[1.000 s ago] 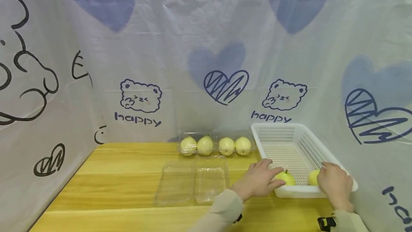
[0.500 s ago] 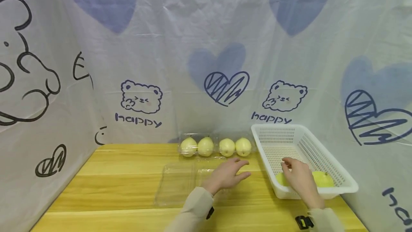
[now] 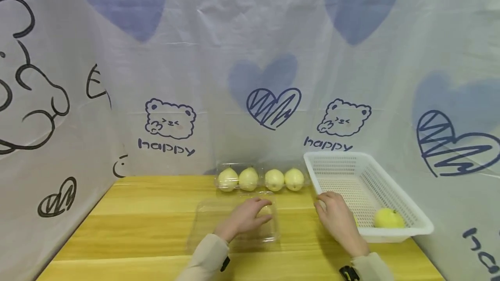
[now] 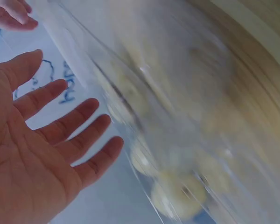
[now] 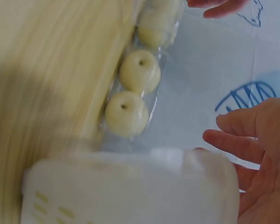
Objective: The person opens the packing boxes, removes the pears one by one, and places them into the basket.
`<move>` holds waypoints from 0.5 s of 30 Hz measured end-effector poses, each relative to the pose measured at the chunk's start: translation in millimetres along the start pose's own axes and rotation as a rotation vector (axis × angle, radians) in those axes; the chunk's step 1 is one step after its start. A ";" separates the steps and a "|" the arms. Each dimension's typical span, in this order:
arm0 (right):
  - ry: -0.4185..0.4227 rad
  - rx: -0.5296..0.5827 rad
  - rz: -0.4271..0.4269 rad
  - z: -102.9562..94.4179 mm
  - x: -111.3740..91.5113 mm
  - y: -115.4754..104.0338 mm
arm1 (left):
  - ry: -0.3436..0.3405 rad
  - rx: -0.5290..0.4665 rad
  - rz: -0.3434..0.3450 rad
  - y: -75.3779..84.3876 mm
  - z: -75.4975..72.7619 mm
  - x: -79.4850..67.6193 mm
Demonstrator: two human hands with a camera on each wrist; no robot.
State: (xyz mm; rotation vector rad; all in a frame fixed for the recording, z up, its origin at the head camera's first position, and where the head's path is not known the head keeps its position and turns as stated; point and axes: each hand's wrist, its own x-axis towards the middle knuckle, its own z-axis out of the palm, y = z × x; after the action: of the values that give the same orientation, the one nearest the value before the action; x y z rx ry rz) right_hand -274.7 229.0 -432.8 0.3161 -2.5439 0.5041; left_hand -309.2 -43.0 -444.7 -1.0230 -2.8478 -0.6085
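Note:
My left hand (image 3: 246, 218) hovers over a clear plastic clamshell box (image 3: 203, 224) that lies unfolded on the table. Its fingers are spread and hold nothing, as the left wrist view shows: palm (image 4: 32, 154) bare, blurred clear plastic (image 4: 186, 93) beside it. Fingers relaxed, my right hand (image 3: 337, 222) is at the left rim of a white plastic basket (image 3: 419, 224), with nothing in its grasp. In the right wrist view the basket wall (image 5: 130, 186) covers part of the fingers. A yellow pear (image 3: 389, 218) sits in the basket's near right corner; another is mostly hidden behind my right hand.
Along the back of the table (image 3: 148, 211), clear boxes hold several pale pears (image 3: 274, 180), left of the basket. A white curtain (image 3: 218, 77) printed with hearts and bears hangs behind and at both sides.
Both hands have moved left: the left one from the basket to over the unfolded box, the right one from the basket's near right corner to its left rim. The pears in the basket came into view and were partly covered.

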 end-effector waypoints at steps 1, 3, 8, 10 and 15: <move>0.004 -0.003 -0.017 3.0 0.2 -3.1 | 0.009 0.006 -0.010 -4.9 -1.6 -4.4; 0.001 -0.003 -0.032 8.5 -0.5 -8.9 | 0.030 0.018 -0.035 -14.8 -4.4 -13.2; -0.065 0.021 -0.013 19.1 -2.1 -21.4 | 0.081 -0.001 -0.099 -36.2 -9.3 -32.9; -0.089 0.041 -0.001 22.8 -1.9 -26.3 | 0.101 -0.016 -0.118 -43.5 -11.2 -39.9; -0.171 0.150 0.008 33.1 -0.9 -38.1 | 0.156 0.019 -0.190 -59.2 -14.8 -57.0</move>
State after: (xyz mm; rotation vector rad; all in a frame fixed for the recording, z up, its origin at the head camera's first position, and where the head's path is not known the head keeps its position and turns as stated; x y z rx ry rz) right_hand -276.6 181.1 -448.5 0.4201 -2.6779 0.6994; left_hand -302.9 -124.5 -461.9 -0.6736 -2.8253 -0.6421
